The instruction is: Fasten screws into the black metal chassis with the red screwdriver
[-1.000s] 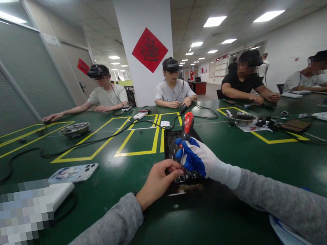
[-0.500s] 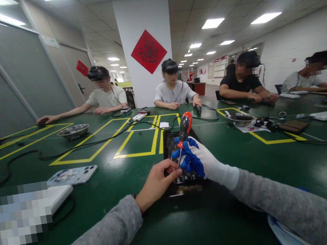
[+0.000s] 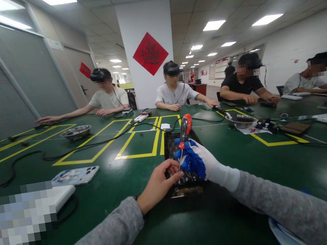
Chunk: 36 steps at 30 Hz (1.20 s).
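Observation:
My right hand (image 3: 199, 160), in a white glove with blue-coated fingers, grips a screwdriver (image 3: 186, 125) with a red and black handle. The tool stands tilted, its metal shaft running down toward my bare left hand (image 3: 160, 181). The left thumb and fingers are closed in a pinch around the shaft's lower end; whatever else they hold there is too small to make out. Below both hands lies an opened black rectangular casing (image 3: 171, 142) with dark parts inside, partly covered by the hands.
A patterned phone (image 3: 77, 176) lies to the left. Metal bowls stand at the far left (image 3: 76, 132) and right (image 3: 242, 119). Black cables (image 3: 101, 141) cross the green table (image 3: 133, 243), which has yellow tape outlines. Several people wearing headsets sit opposite.
Both my hands and the screwdriver keep nearly the same pose over the casing. Across the table, a person's hand with a dark tool has moved right toward the bowl.

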### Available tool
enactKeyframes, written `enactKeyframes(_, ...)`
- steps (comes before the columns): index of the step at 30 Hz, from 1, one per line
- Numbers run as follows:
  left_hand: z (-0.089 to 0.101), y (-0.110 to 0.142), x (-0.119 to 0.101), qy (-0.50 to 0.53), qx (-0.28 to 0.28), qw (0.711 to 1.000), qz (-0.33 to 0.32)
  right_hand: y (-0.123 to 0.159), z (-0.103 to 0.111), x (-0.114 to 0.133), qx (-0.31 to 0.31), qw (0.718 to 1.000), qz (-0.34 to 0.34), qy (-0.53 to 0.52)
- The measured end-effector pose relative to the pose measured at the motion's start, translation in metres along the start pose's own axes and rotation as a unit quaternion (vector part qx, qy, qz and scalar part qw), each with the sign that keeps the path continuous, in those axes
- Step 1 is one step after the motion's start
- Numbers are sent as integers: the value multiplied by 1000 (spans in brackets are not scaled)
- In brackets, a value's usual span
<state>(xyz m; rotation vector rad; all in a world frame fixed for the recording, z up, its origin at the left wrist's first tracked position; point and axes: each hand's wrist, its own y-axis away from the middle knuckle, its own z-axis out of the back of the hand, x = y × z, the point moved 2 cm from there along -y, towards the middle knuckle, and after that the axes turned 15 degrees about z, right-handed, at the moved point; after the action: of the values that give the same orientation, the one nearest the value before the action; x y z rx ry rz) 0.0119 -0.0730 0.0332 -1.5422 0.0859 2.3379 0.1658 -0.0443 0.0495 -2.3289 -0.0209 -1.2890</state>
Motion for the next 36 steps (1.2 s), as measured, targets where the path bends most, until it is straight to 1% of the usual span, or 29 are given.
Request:
enactKeyframes(3,0,-1,2,13,4,1000,7,0,0,1,-8,1000,1,4)
enactKeyframes(9,4,2,1,-14,40,999,3,-3,1,0,-11,998,-53,-13)
enactKeyframes(11,3,2,-1,-12,37,999,5,-3,1,1,-14,999,-41,-6)
enactKeyframes(14,1,1,-1,1,14,1000,16,-1,0,2,-14,1000,-18,1)
enactKeyframes(17,0,-1,2,4,0,1000,21,-1,0,1,-7,1000,-10,3)
enactKeyframes(19,1,-2,2,-8,7,1000,3,-2,0,0,-4,999,-29,-13)
enactKeyframes(21,2,-1,1,-22,23,999,-16,-4,1,-2,0,997,-67,-36)
enactKeyframes(23,2,0,0,-30,42,998,-24,-5,2,-3,9,995,-85,-49)
enactKeyframes(25,2,2,-1,-29,44,998,-22,-5,2,-3,17,997,-64,-44)
enactKeyframes(27,1,2,-1,-22,27,999,-12,-4,2,-2,17,999,-40,-29)
enactKeyframes(30,2,-1,2,-17,0,1000,-1,-1,0,0,5,1000,-30,-3)
enactKeyframes(33,4,-3,2,-17,14,1000,-20,-1,-3,2,0,999,-35,-3)
enactKeyframes(36,6,-3,1,-18,39,999,-31,-2,-4,1,2,998,-60,3)
